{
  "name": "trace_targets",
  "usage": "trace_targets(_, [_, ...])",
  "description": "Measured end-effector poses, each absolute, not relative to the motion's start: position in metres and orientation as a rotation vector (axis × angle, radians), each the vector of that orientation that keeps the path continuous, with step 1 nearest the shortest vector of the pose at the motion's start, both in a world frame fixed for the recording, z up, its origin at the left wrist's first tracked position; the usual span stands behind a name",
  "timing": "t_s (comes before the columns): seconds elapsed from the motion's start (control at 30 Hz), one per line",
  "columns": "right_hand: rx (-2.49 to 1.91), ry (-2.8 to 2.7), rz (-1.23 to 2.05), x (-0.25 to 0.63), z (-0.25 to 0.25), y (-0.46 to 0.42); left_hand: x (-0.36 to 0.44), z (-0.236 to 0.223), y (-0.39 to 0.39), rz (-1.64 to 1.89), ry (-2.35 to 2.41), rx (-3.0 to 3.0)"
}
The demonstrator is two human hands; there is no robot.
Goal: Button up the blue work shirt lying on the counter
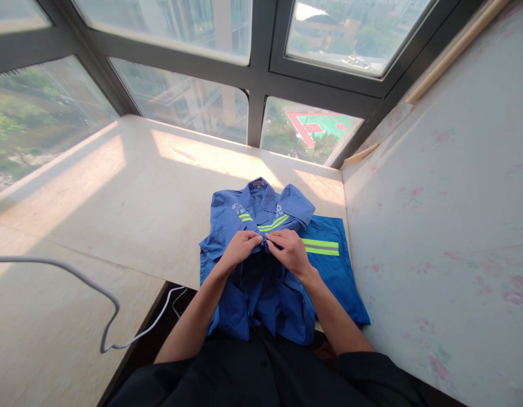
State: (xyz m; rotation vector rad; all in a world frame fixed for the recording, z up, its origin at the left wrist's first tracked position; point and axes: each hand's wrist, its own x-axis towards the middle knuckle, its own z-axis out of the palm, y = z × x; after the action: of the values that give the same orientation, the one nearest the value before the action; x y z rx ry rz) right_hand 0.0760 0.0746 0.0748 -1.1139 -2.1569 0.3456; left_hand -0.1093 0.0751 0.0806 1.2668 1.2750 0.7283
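Observation:
A blue work shirt (227,212) with yellow-green reflective stripes lies front up, its collar toward the window and its lower part hanging over the ledge's near edge. My left hand (243,246) pinches the shirt's front edge near the middle, just below the chest stripe. Close beside it, my right hand (288,249) pinches the opposite front edge, fingertips almost meeting the left ones. Whether a button sits between the fingers is too small to tell. Under the shirt's right side lies a folded brighter blue garment (344,282) with a reflective band.
A pale stone window ledge (117,209) carries the garments, with sun patches on it. A grey-white cable (75,272) loops across the left side and over the edge. Dark-framed windows (257,107) rise behind. A flower-patterned wall (435,226) bounds the right.

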Motion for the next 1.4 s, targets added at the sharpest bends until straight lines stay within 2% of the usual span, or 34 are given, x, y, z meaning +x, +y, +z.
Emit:
trace_targets(0.37, [-1.119, -2.14, 0.435, 0.081, 0.083, 0.071, -0.112, 0.081, 0.072, 0.68, 1.133, 1.178])
trace_targets(0.63, [-1.085, -2.098, 0.427, 0.077, 0.085, 0.07, -0.111, 0.09, 0.062, 0.7, 1.128, 1.453])
trace_targets(0.87, [-1.102, -1.986, 0.652, 0.077, 0.086, 0.067, -0.107, 0.098, 0.053, 0.708, 1.281, 1.695])
trace_targets(1.03, [-1.126, -1.894, 0.783, 0.078, 0.086, 0.064, -0.107, 0.094, 0.053, 0.695, 1.218, 1.702])
trace_targets(1.4, [-1.293, -1.909, 0.539, 0.056, 0.081, 0.051, -0.112, 0.072, 0.05, 0.798, 1.198, 1.616])
